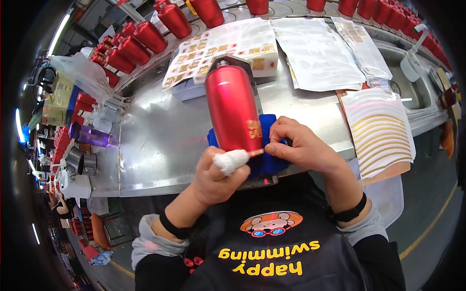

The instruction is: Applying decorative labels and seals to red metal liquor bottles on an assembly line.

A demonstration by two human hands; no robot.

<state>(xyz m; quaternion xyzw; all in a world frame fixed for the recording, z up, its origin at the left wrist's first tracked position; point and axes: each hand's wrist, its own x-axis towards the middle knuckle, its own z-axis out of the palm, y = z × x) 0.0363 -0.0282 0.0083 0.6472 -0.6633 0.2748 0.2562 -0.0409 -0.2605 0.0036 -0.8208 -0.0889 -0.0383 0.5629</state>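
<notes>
One red bottle [228,104] lies over a blue cloth [272,162], probably for cushioning, base toward the person; the left hand [216,177] curls against that end, perhaps steadying it, its grip partly hidden; the right hand [301,145] narrows beside the rim, contents unclear. Gold-striped sheet [381,131] lies within reach.

There are 2 hands [218,177], 2 wristbands [352,209], 1 finger cover [230,162], 1 apron [272,200] and 1 blue cloth [275,167]. At the hands is 1 red bottle [230,106]; elsewhere, 1 purple bottle [90,135], 1 sink [412,93] and background red bottles [174,20] too overlapped to count.
</notes>
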